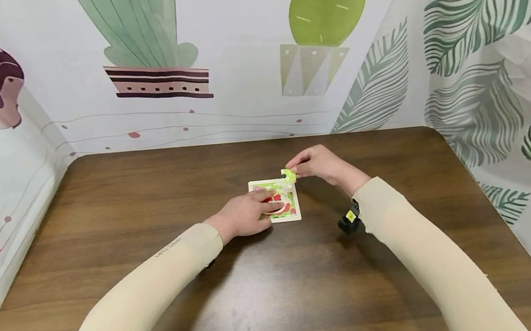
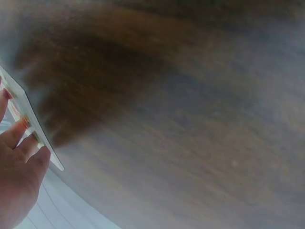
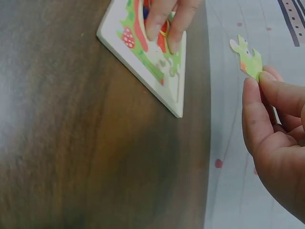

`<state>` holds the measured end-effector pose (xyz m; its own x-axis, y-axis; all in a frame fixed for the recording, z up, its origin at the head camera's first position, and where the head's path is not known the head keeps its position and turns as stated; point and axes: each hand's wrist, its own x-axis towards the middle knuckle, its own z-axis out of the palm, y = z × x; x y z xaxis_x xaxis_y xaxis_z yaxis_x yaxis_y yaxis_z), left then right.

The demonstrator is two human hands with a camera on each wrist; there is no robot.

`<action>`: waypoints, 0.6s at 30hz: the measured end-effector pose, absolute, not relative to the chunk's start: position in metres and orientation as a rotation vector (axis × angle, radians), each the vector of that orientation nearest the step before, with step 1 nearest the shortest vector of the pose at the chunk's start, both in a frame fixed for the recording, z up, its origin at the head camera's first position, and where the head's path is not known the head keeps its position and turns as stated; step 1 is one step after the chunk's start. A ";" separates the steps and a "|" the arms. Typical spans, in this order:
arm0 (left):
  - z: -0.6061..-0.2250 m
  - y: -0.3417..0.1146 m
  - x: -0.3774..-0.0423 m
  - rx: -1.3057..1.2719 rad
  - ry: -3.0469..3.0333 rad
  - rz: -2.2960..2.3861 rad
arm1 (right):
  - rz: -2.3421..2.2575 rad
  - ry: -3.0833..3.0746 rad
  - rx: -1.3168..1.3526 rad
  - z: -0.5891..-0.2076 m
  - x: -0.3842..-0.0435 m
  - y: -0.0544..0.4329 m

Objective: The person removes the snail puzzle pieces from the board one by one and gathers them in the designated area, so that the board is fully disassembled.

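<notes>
A small square jigsaw puzzle board (image 1: 284, 219) with a white rim and a green and red picture lies on the table. My left hand (image 1: 246, 215) rests on it, its fingers spread across the picture. Between thumb and fingertips, my right hand (image 1: 320, 164) pinches a green jigsaw piece (image 3: 251, 62), held above the board's far right corner. Near that corner, a pale recess without a piece shows in the right wrist view. In the left wrist view, only the fingers (image 2: 21, 143) and one edge of the board appear, at the left side.
The brown wooden table (image 1: 287, 301) extends around the board. Behind it hangs a white cloth (image 1: 241, 77) printed with cacti and leaves, which also runs along both sides. A black wrist camera (image 1: 349, 220) hangs under the right sleeve.
</notes>
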<state>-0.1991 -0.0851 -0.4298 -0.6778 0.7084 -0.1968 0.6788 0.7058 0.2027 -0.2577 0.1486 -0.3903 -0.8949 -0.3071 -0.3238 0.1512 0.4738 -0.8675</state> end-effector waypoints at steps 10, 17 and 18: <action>-0.429 -0.085 -0.196 1.092 2.664 0.165 | -1.387 2.310 -0.135 -0.372 -0.250 0.161; -0.430 -0.084 -0.197 1.091 2.673 0.167 | -1.392 2.320 -0.145 -0.367 -0.246 0.172; -0.431 -0.084 -0.197 1.088 2.672 0.167 | -1.395 2.321 -0.149 -0.366 -0.246 0.174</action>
<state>-0.1970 -0.0843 -0.4305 -0.6894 0.6997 -0.1876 0.6710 0.7143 0.1988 -0.2457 0.1739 -0.3658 -0.9032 -0.3043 -0.3026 0.1244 0.4893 -0.8632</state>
